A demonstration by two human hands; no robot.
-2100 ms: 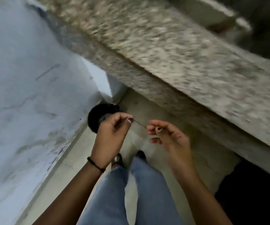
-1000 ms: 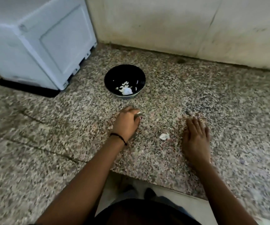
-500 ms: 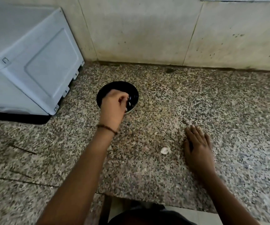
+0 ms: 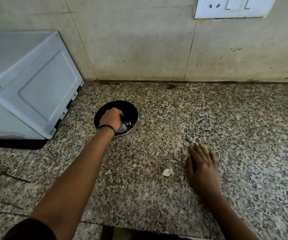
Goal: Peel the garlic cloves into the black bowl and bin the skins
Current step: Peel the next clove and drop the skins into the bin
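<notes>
Left hand (image 4: 111,119) down inside black bowl (image 4: 133,109), knuckles up, fingers curled downward below the rim and hidden behind the back of the hand; cannot tell whether pinching something or closed on nothing. Thin black band (image 4: 107,126) round that wrist, dark sleeve (image 4: 27,229) at lower left edge of view. A few pale garlic pieces (image 4: 129,123) on the bowl floor just right of the hand. Larger whitish scrap (image 4: 122,130) close to the bowl's near rim, right against the wrist side of the hand; too small to tell clove from skin. Bowl upright on speckled granite worktop (image 4: 235,118), toward the back wall, just right of a white appliance (image 4: 36,87) standing at far left. Right hand (image 4: 203,168) palm down on the worktop, well apart from the bowl, fingers straight and close together, thumb alongside, holding nothing. One small white garlic bit (image 4: 167,172) lying on the worktop just left of the right hand, not touching it, between the two forearms; clove or husk unclear. Beige tiled wall (image 4: 139,40) behind, dotted with dark specks. White socket and switch plate (image 4: 231,7) on the wall at top right. Worktop front edge at bottom centre, dark gap below.
</notes>
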